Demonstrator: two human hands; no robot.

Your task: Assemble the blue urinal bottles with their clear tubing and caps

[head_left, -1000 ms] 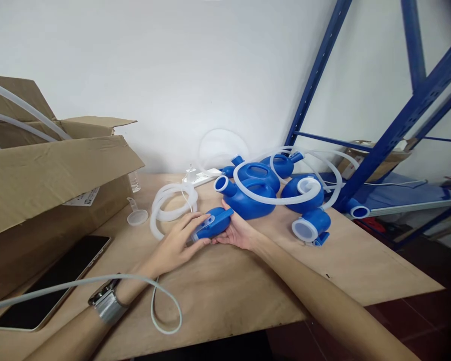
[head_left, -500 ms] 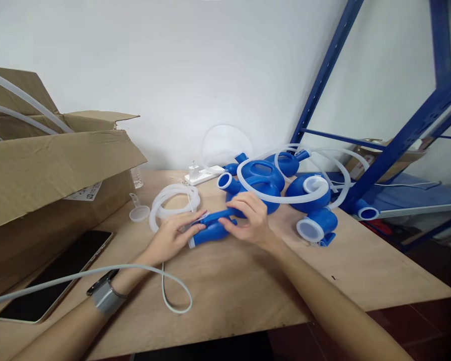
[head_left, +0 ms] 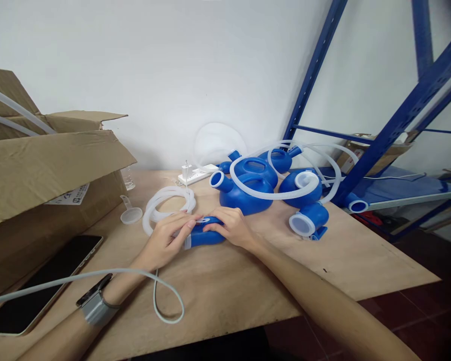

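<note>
Basically, the left hand and right hand have 1 blue container in a narrow hold, near side of the blue jugs. Seems mid-handling; any shift probably wants steady fingers.

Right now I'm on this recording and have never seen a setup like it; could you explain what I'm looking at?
There is no machine here: the left hand and right hand belong to a person, whose head-worn camera takes every picture, looking forward and down.

Both hands are on a small blue plastic container with a pale end, their fingers partly covering it.

On the light-brown wooden table lie a coil of translucent white hose, a small clear plastic scoop, a black-screened phone and a white power strip. To the right of the coil are larger blue plastic containers with spouts and handles, and more pale hose loops over them. An open cardboard box is at the left; a blue metal rack stands at the right.
</note>
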